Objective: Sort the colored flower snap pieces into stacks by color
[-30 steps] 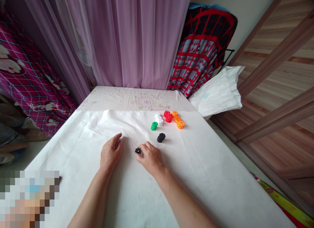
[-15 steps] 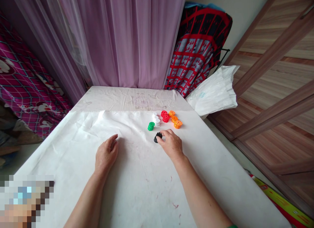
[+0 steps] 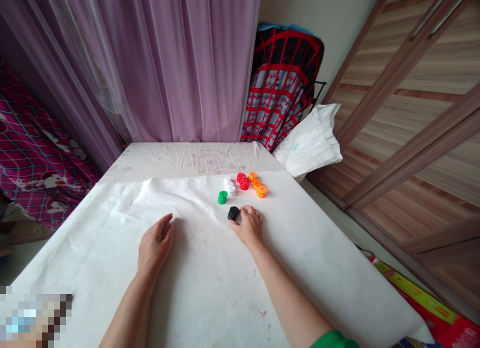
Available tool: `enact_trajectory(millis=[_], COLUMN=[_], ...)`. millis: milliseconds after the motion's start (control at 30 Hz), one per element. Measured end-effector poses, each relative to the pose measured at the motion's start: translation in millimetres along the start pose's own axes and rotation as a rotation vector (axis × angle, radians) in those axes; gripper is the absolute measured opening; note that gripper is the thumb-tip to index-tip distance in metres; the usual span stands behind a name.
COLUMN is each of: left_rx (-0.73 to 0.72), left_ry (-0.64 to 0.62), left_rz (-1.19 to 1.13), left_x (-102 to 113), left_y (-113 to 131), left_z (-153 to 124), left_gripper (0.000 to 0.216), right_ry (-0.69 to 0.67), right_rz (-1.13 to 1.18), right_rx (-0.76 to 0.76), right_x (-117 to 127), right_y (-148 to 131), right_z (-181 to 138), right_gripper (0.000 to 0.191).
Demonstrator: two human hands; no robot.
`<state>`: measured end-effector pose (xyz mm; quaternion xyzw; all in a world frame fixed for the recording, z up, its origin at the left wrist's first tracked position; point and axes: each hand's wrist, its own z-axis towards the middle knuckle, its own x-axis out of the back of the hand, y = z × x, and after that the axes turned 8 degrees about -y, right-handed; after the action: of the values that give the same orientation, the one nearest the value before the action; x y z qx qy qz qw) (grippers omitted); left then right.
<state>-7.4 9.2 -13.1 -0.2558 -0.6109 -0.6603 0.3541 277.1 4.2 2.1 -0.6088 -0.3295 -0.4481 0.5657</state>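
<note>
Faces a purple curtain [image 3: 168,63] hanging in folds at the back, with wood-grained wardrobe doors [image 3: 397,138] slanting up along the right. Works over a long desk [image 3: 307,268] covered in white cloth, rumpled at the far left, flecked with reddish marks in the middle, stained along the strip at the far end. Shows, around it, a magenta checked cloth [image 3: 41,158] at the left, a red-and-black patterned cover [image 3: 281,78] behind the far right corner and a crumpled white bag [image 3: 313,138] beside the right edge. Holds the left hand [image 3: 155,240] above or on the cloth, empty, thumb slightly apart from fingers. Reaches with the right hand [image 3: 247,227] to the black stack [image 3: 233,213], grip narrow around its near and right sides; cannot tell a firm hold from a light touch. Has orange pieces [image 3: 257,184], red pieces [image 3: 243,181], white pieces [image 3: 230,187] and a green stack [image 3: 222,197] beyond. Finds the black stack right of the desk's middle, just nearer than the green, long axis short, slanting from near left to far right; cannot tell standing from lying.
</note>
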Motion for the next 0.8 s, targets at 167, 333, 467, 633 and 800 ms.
enact_trajectory(millis=[167,333,467,633,800], left_rx=[-0.017,-0.002,0.000,-0.002,-0.054], left_ry=[0.022,0.005,-0.004,0.017,-0.049], left_rz=[-0.016,-0.030,-0.027,-0.020,0.097], left_x=[-2,-1,-1,-1,-1], left_y=[-2,1,3,-1,-2], left_z=[1,1,0,0,0], left_gripper=[0.043,0.045,0.045,0.044,0.048], right_ry=[-0.013,-0.003,0.014,0.045,-0.011], right_rz=[-0.019,-0.062,-0.093,-0.057,-0.040], right_rx=[-0.017,-0.027,-0.025,0.038,0.309], right_x=[-2,-5,-8,-16,-6], right_y=[-4,-4,-5,4,57], right_z=[12,27,38,37,3], right_gripper=[0.024,0.024,0.024,0.033,0.054])
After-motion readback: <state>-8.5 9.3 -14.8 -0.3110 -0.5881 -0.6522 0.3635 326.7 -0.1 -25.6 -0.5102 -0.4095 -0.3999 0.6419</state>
